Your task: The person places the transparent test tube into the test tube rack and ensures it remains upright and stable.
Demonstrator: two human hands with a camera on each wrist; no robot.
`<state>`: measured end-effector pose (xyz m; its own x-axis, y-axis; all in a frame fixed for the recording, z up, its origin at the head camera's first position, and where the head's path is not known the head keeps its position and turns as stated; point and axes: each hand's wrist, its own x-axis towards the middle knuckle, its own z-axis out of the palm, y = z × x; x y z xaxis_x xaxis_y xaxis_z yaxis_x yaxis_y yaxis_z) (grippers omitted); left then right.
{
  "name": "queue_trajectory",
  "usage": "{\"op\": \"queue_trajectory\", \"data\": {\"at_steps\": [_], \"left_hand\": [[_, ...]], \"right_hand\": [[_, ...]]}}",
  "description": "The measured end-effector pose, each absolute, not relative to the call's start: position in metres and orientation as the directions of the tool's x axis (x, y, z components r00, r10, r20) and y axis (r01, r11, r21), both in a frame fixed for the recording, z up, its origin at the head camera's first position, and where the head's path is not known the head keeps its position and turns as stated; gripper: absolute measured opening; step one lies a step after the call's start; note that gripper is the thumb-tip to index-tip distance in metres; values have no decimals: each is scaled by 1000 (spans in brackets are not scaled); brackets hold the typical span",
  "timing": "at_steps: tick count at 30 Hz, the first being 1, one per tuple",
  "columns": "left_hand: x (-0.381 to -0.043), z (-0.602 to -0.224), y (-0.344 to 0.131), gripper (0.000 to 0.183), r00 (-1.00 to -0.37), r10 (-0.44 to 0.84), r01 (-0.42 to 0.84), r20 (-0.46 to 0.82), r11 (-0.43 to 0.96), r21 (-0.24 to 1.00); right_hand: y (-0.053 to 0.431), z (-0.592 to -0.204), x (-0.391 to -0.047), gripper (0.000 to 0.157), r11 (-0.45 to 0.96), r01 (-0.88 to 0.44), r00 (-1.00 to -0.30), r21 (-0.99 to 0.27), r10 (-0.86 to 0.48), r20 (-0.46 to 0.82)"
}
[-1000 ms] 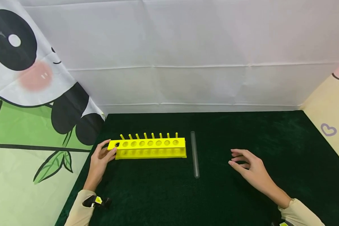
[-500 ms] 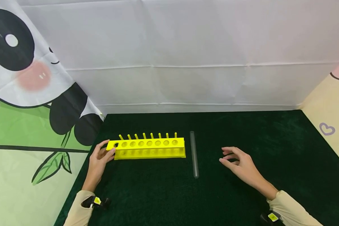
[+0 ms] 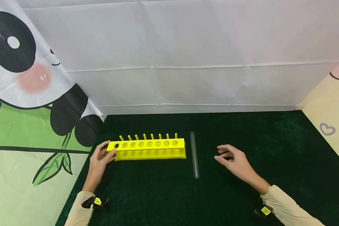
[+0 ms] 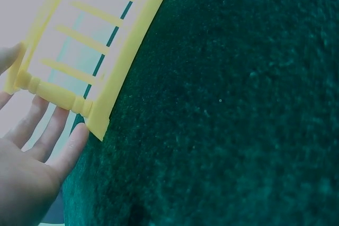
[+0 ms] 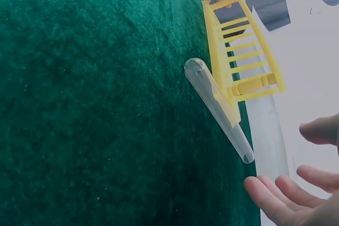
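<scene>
A yellow test tube rack (image 3: 149, 153) stands upright on the dark green cloth, its row of round holes facing up and several pegs along the back. My left hand (image 3: 97, 164) holds its left end, thumb on the front of the top bar and fingers behind; in the left wrist view, fingertips lie along the rack's end post (image 4: 53, 92). Just right of the rack, a clear glass test tube (image 3: 195, 157) lies flat, its rounded end toward me. Farther right, my right hand (image 3: 237, 163) hovers with loosely bent fingers and nothing between them, thumb and fingertips pointing toward the tube.
Green cloth (image 3: 158, 197) covers the table. Behind its back edge hangs a white sheet (image 3: 200, 78). A panda-print curtain (image 3: 17, 125) borders the left side and a cream panel (image 3: 327, 110) the right. Both wrists carry small strapped cameras.
My right hand has moved left, closer to the test tube. My left hand, the rack and the tube have stayed in place.
</scene>
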<state>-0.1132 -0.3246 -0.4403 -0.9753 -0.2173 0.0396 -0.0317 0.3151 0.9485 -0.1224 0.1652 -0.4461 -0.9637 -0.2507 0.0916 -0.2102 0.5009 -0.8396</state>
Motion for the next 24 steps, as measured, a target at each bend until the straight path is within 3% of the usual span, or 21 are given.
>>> {"op": "queue_trajectory", "data": {"at_steps": [24], "left_hand": [[-119, -455, -333, 56, -977, -212, -30, 38, 308, 951]], "right_hand": [[142, -450, -140, 46, 408, -135, -961, -903, -275, 20]]}}
